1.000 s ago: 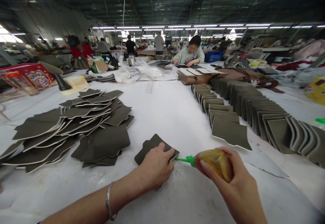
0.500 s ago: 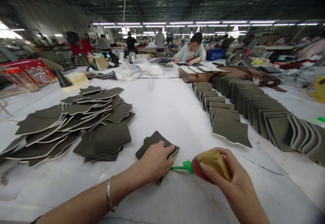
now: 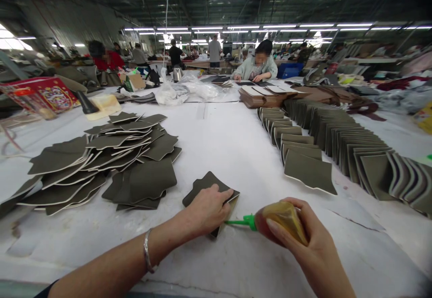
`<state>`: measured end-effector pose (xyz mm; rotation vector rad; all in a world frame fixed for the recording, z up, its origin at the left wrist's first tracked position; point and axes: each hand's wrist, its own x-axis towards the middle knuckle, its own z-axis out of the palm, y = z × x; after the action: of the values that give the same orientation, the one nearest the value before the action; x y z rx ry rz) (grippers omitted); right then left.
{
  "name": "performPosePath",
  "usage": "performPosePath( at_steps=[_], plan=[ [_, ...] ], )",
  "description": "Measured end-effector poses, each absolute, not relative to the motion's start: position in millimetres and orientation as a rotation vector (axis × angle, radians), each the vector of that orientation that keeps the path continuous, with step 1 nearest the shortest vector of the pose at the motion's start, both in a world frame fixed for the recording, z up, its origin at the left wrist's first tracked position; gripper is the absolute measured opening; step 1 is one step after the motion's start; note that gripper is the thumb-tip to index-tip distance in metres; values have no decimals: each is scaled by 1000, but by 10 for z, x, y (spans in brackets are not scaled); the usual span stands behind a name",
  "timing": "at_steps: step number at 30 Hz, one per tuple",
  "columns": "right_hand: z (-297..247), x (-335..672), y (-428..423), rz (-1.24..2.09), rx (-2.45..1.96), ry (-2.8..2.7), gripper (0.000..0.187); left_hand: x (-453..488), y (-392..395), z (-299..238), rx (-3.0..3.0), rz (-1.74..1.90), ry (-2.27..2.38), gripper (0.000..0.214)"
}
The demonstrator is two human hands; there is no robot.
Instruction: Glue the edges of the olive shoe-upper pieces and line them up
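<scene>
1. my left hand [image 3: 207, 210] lies palm down on a single dark piece [image 3: 205, 184] close in front of me on the white table [image 3: 229, 145]. the fingers are bent over its right edge and press it down; whether they also pinch that edge i cannot tell.
2. a lighter layer shows under the dark piece at its near right corner, just by my fingertips.
3. my right hand [image 3: 313, 248] is closed around a soft glue bottle [image 3: 281, 219] with yellowish contents, held on its side.
4. the bottle's green nozzle [image 3: 240, 222] points left and its tip reaches the piece's edge right under my left fingers.
5. a silver bracelet [image 3: 147, 250] sits on my left wrist.
6. to the left, near the piece but apart from it, lies a loose pile of dark pieces [image 3: 101, 163] with pale edges.
7. to the right runs a row of overlapped pieces [image 3: 303, 154], stretching away from me, with more rows just beside it.
8. at the far end a seated co-worker [image 3: 258, 66] bends over their own work, behind a brown stack [image 3: 263, 96].
</scene>
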<state>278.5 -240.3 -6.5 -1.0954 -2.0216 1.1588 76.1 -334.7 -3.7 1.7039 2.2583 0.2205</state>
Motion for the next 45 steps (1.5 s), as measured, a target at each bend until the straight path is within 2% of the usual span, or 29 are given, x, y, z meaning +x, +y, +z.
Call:
performPosePath(
  at_steps=[3,7,12,19,24,29,34,40,45],
  plan=[
    [-45,2783,-2468,1275,-1052,-2008,46,760,-3349,-41,1697,224,2261,47],
    [-27,2771,-2525,1204,-1107,-1981,47,760,-3342,-27,1685,217,2265,47],
    [-93,2781,-2502,1297,-1016,-1994,43,756,-3341,-19,1679,210,2258,47],
    [-130,2858,-2328,905,-1184,-2001,55,757,-3323,-28,1682,232,2259,45],
    [-112,2855,-2335,1050,-1071,-2070,49,742,-3301,-41,1683,244,2253,45],
    [-118,2860,-2235,892,-1132,-2044,52,735,-3307,-30,1670,234,2238,45],
    [-122,2869,-2227,996,-1062,-2078,52,748,-3313,7,1648,224,2234,46],
    [-69,2796,-2234,925,-1159,-1956,53,761,-3305,38,1655,213,2235,47],
    [-102,2790,-2348,1117,-1139,-1947,49,755,-3301,41,1631,205,2233,46]
  ],
)
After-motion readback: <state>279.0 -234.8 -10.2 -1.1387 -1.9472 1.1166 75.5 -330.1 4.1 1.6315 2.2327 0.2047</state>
